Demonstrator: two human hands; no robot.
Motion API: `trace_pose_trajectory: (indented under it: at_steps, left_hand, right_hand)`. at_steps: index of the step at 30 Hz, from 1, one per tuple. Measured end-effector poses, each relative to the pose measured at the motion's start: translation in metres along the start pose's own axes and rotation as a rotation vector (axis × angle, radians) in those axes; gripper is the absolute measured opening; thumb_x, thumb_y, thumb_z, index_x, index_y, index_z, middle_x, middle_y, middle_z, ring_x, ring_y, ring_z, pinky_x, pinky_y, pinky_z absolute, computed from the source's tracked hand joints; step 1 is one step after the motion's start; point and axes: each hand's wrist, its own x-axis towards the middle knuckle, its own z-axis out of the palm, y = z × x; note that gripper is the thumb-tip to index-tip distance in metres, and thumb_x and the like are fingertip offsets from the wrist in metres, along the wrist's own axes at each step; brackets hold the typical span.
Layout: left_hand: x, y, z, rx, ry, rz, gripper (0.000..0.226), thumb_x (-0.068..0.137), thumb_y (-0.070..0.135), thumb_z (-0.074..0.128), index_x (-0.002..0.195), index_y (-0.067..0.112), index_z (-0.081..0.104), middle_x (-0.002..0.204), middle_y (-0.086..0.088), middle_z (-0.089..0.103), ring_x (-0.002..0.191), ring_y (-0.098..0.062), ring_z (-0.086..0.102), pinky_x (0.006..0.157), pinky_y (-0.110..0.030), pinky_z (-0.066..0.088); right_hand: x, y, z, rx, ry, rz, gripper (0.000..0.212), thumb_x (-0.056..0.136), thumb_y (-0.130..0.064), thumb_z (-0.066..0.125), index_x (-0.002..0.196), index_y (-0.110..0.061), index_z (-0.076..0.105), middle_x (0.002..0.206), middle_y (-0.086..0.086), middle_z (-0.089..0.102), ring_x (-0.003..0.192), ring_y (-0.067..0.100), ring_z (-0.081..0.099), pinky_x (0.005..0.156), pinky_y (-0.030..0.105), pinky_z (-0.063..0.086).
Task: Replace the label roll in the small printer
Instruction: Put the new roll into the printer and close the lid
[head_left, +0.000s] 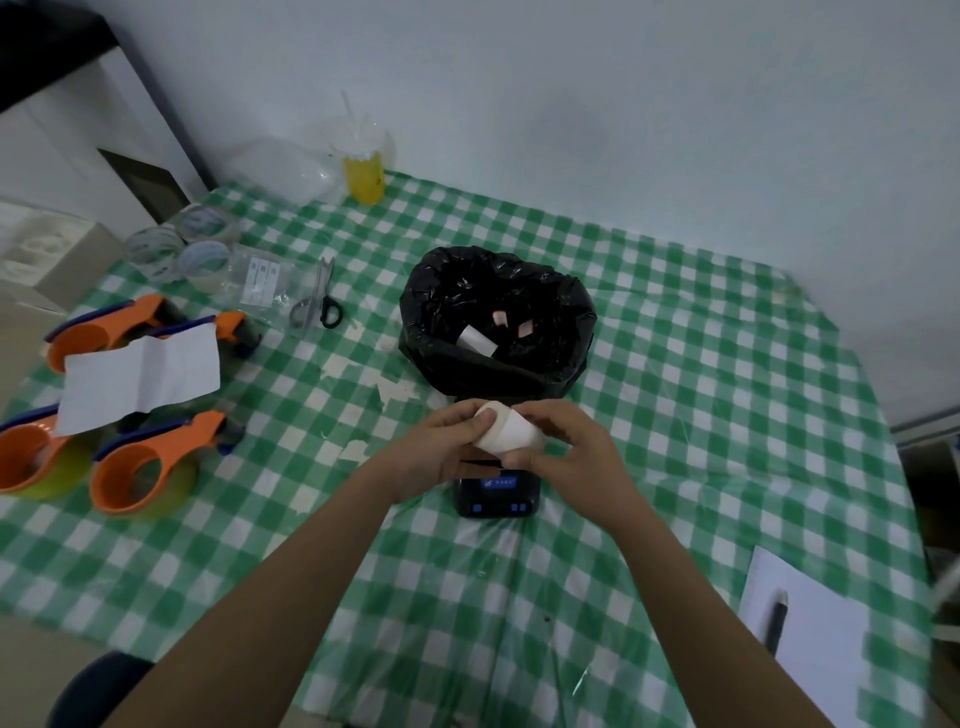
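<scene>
Nearest you at the right edge: a white sheet of paper (810, 639) with a dark pen (776, 621) lying on it, on the green-and-white checked tablecloth (467, 597).

Centre: your left hand (441, 447) and right hand (566, 449) both grip the white label roll (506, 431), fingers curled round it from either side; your left thumb lies over the roll's near-left end. The roll is held in the air directly above the small black label printer (496, 496), which sits on the cloth with blue buttons facing you. Whether the printer's lid is open cannot be told; your hands cover its rear.

Left of the hands: three orange tape dispensers (150, 467), two loaded with yellow-green tape, and a creased white paper sheet (140, 376) resting across them.

Just behind the printer: a bin lined with a black bag (498, 322). Contents: one white roll-like piece (475, 340) and two small pinkish scraps (501, 318).

Further left: scissors (319, 301) with black and grey handles, a clear plastic packet (257, 283), three rolls of clear tape (179, 247).

Far edge by the wall: a clear cup holding yellow liquid (364, 179) with a straw, and a crumpled clear bag (285, 166) beside it
</scene>
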Motion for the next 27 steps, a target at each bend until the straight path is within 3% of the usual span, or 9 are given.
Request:
trace_pose_trajectory:
  at_steps: [4, 10, 14, 19, 21, 24, 27]
  left_hand:
    - [0.0, -0.003, -0.004, -0.004, -0.016, 0.009, 0.027, 0.084, 0.026, 0.051, 0.105, 0.015, 0.063, 0.105, -0.006, 0.064, 0.093, -0.017, 0.067, 0.084, -0.03, 0.056]
    - [0.005, -0.007, -0.008, -0.042, 0.031, -0.028, 0.015, 0.095, 0.015, 0.043, 0.103, 0.014, 0.055, 0.106, -0.008, 0.058, 0.095, -0.02, 0.062, 0.078, -0.026, 0.059]
    - [0.007, -0.014, -0.012, -0.078, 0.041, -0.044, 0.017, 0.095, 0.015, 0.042, 0.105, 0.011, 0.054, 0.107, -0.009, 0.058, 0.095, -0.019, 0.062, 0.075, -0.022, 0.059]
    - [0.014, -0.022, -0.019, -0.093, 0.059, -0.111, 0.023, 0.095, 0.023, 0.044, 0.111, 0.008, 0.052, 0.111, -0.011, 0.058, 0.1, -0.021, 0.061, 0.083, -0.026, 0.058]
    - [0.017, -0.022, -0.019, -0.004, 0.12, -0.149, 0.021, 0.095, 0.027, 0.045, 0.106, 0.011, 0.054, 0.108, -0.01, 0.061, 0.097, -0.021, 0.064, 0.083, -0.029, 0.057]
    - [0.02, -0.024, -0.021, 0.323, 0.325, -0.176, 0.031, 0.092, 0.038, 0.049, 0.108, 0.012, 0.054, 0.102, -0.008, 0.067, 0.085, -0.019, 0.067, 0.076, -0.029, 0.055]
    - [0.023, -0.03, -0.028, 0.521, 0.551, -0.034, 0.028, 0.091, 0.035, 0.051, 0.106, 0.01, 0.053, 0.095, -0.007, 0.065, 0.074, -0.014, 0.06, 0.065, -0.027, 0.049]
  right_hand:
    - [0.003, 0.001, -0.01, 0.156, -0.112, 0.086, 0.038, 0.072, -0.013, 0.078, 0.103, -0.031, 0.069, 0.109, 0.0, 0.065, 0.105, 0.014, 0.061, 0.091, 0.035, 0.053]
    - [0.002, 0.012, -0.003, -0.088, -0.124, 0.061, 0.037, 0.081, -0.023, 0.07, 0.117, -0.026, 0.061, 0.116, -0.009, 0.062, 0.11, 0.007, 0.056, 0.097, 0.028, 0.046]
    - [0.0, 0.02, 0.008, -0.056, -0.144, 0.055, 0.038, 0.086, -0.021, 0.065, 0.122, -0.021, 0.056, 0.12, -0.005, 0.059, 0.112, 0.011, 0.055, 0.097, 0.028, 0.047]
    - [0.0, 0.026, 0.016, -0.03, -0.154, 0.093, 0.035, 0.087, -0.025, 0.064, 0.12, -0.027, 0.054, 0.116, -0.011, 0.06, 0.108, 0.005, 0.056, 0.09, 0.02, 0.049]
    - [0.0, 0.032, 0.021, 0.029, -0.122, 0.121, 0.033, 0.086, -0.023, 0.065, 0.117, -0.029, 0.055, 0.111, -0.016, 0.06, 0.105, 0.003, 0.057, 0.087, 0.019, 0.051]
    - [0.0, 0.048, 0.03, 0.074, 0.012, 0.213, 0.036, 0.085, -0.021, 0.066, 0.119, -0.021, 0.057, 0.109, -0.01, 0.061, 0.098, 0.007, 0.059, 0.086, 0.024, 0.053]
    - [0.004, 0.069, 0.037, -0.25, 0.098, 0.154, 0.041, 0.086, -0.022, 0.065, 0.125, -0.014, 0.054, 0.116, -0.006, 0.059, 0.102, 0.014, 0.056, 0.089, 0.03, 0.048]
